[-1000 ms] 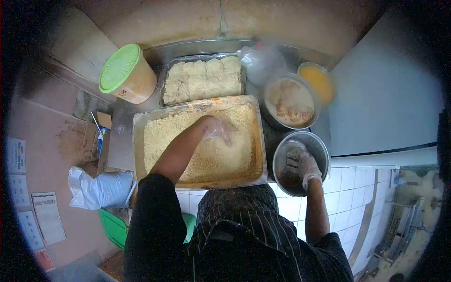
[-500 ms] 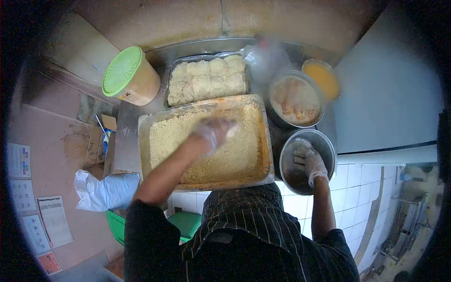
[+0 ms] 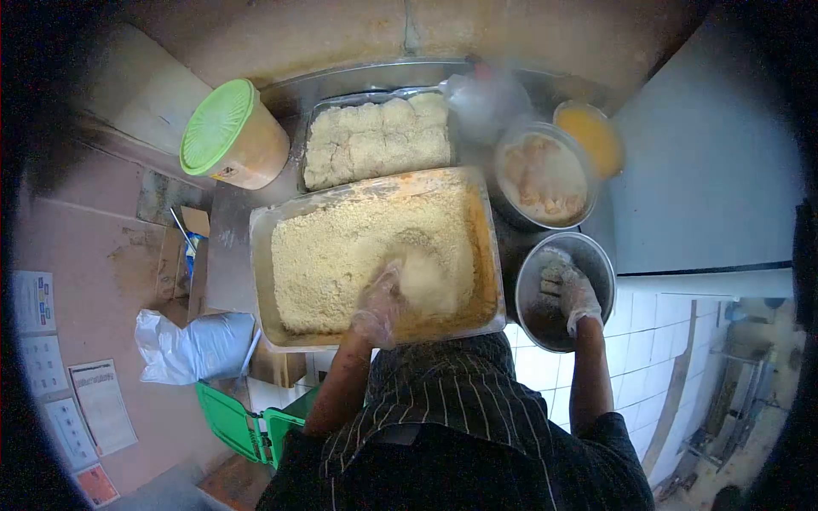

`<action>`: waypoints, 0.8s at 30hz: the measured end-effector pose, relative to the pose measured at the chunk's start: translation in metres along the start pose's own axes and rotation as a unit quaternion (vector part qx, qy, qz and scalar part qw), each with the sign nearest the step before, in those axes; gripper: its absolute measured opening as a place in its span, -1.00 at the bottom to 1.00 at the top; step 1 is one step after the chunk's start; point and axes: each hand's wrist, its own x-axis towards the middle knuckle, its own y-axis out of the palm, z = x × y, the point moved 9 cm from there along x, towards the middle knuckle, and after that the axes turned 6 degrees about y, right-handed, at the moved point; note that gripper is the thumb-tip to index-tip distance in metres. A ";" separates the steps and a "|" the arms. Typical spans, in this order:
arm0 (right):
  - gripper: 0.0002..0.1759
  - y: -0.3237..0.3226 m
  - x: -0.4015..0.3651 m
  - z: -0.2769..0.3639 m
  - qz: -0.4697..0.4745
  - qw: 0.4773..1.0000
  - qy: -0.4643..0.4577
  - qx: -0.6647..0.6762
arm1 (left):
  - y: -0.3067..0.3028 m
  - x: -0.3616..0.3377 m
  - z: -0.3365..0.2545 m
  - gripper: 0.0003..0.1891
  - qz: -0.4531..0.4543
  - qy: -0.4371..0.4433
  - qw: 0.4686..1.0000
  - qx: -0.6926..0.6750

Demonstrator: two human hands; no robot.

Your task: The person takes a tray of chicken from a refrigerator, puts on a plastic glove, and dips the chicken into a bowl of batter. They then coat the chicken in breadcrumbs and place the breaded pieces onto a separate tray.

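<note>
A gloved left hand of mine (image 3: 381, 307) is in the large tray (image 3: 260, 289), low beside a rounded, crumb-coated lump (image 3: 429, 281). Its fingers are blurred against the pale crumbs (image 3: 324, 255), so their grip is unclear. My right hand (image 3: 573, 292), also gloved, rests inside a metal bowl (image 3: 530, 328) to the right of the tray. Crumbs coat its spread fingers, and nothing shows in them.
Behind the large tray, a smaller tray holds coated pieces (image 3: 375, 140). A green-lidded tub (image 3: 256, 153) stands at the back left. Toward the back right are a bowl of pale pieces (image 3: 545, 179), yellow liquid (image 3: 590, 136) and a clear bag (image 3: 486, 106).
My left hand has moved down and toward the tray's near edge, and the rounded lump now shows beside it. My right hand stays in the bowl. The view has shifted slightly.
</note>
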 end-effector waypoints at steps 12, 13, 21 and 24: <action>-0.67 0.018 -0.020 0.030 -0.082 0.995 0.048 0.040 | -0.017 0.082 0.001 -0.28 0.001 0.110 0.989 0.097; -0.67 -0.009 0.003 -0.004 -0.068 0.996 -0.033 -0.054 | -0.012 0.081 -0.007 -0.28 0.018 0.152 0.975 0.163; -0.64 0.036 -0.039 0.045 -0.113 0.977 0.112 0.143 | 0.069 0.057 -0.059 -0.32 0.012 0.403 0.695 0.596; -0.66 0.036 -0.033 0.039 -0.074 0.983 0.105 0.132 | 0.094 0.048 -0.025 -0.29 0.074 0.396 0.580 0.708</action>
